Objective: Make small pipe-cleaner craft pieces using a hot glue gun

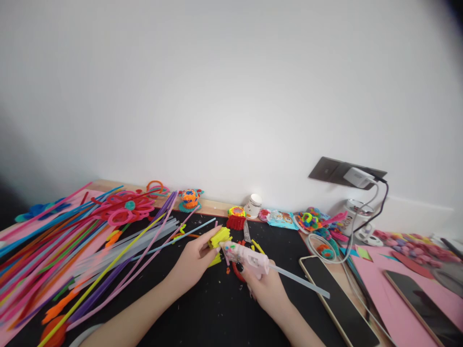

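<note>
In the middle of the black mat (217,313), my left hand (197,258) grips a yellow bundle of short pipe cleaner pieces (220,237) between thumb and fingers. My right hand (265,284) is wrapped round a pale pink hot glue gun (249,258), with a long clear glue stick (300,280) poking out of its back. The gun's nozzle points left and meets, or nearly meets, the bundle's near right edge. More yellow pieces (215,260) show just below the bundle. Red-handled scissors (238,272) lie partly hidden behind the glue gun.
Many coloured pipe cleaners (58,260) and clear glue sticks (130,241) spread over the left side. A paper cup (253,206), a red and yellow pipe cleaner piece (236,218) and an orange one (190,197) stand near the wall. At right lie a phone (336,299) and white cable (325,260).
</note>
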